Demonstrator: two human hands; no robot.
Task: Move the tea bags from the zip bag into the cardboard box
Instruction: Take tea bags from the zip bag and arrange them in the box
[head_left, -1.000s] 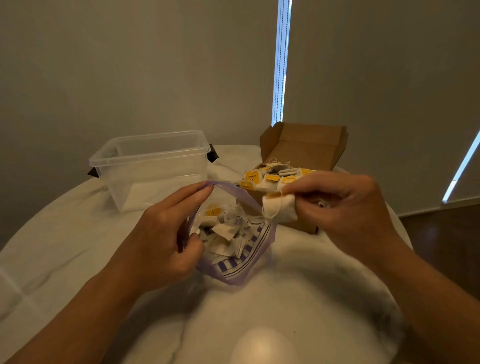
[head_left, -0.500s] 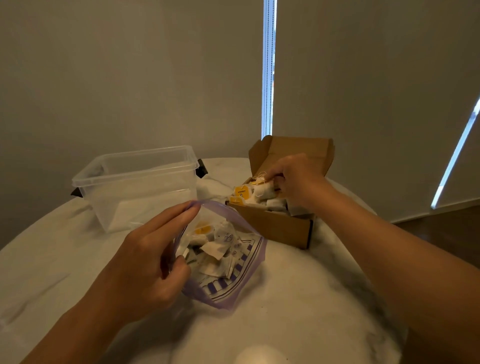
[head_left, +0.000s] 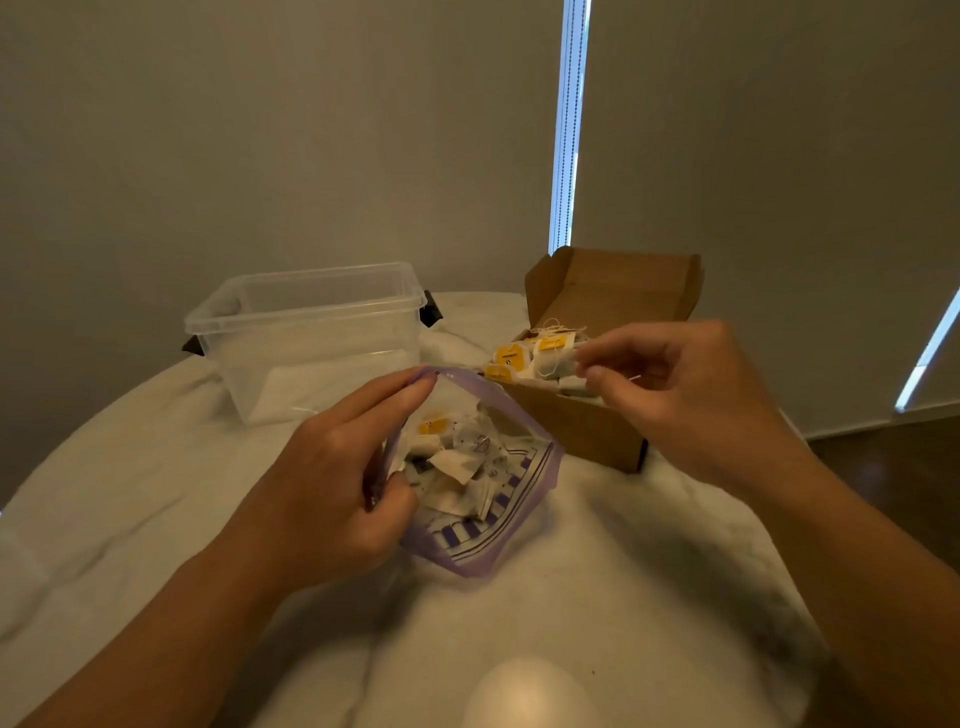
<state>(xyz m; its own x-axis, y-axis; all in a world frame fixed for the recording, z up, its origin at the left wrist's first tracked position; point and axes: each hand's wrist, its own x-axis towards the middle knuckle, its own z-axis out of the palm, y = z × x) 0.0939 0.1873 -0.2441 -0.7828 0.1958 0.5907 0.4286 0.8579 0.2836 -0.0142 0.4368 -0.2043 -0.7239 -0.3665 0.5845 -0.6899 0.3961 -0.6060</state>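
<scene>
While the left hand (head_left: 332, 483) pinched the zip bag (head_left: 519, 540) open, the right hand (head_left: 691, 395) hung curled over the cardboard box (head_left: 582, 431), grip unclear.

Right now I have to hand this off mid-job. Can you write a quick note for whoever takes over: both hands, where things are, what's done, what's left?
Left hand grips the zip bag by its rim and holds its mouth open on the table.
Right hand hovers at the cardboard box, fingertips beside the top tea bag. I cannot tell whether it is pinching it.
Done: a pile of tea bags lies in the box.
Left: several loose tea bags in the zip bag need moving across.
A clear tub stands behind the bag.
</scene>
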